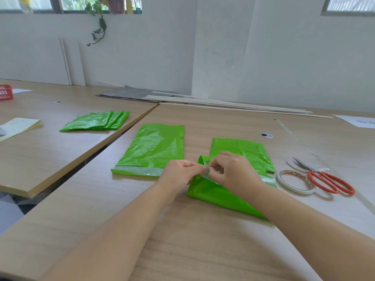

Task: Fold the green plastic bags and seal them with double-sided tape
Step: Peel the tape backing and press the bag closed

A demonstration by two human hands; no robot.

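Note:
A green plastic bag [215, 194] lies in front of me with its near part folded over and a pale tape strip along the fold. My left hand [179, 175] and my right hand [233, 171] meet over its left corner, both pinching the end of the tape strip there. Another green bag [154, 148] lies flat to the left, a pale tape strip [138, 171] across its near edge. A third green piece [241, 151] sits behind my right hand. A roll of double-sided tape [295, 181] lies to the right.
Orange-handled scissors [326, 177] lie beside the tape roll. A stack of green bags [97, 121] rests on the left table [40, 155], with a yellow notepad [18, 126] and red basket [5, 92]. Wooden strips [223, 103] and grey sheets lie along the wall.

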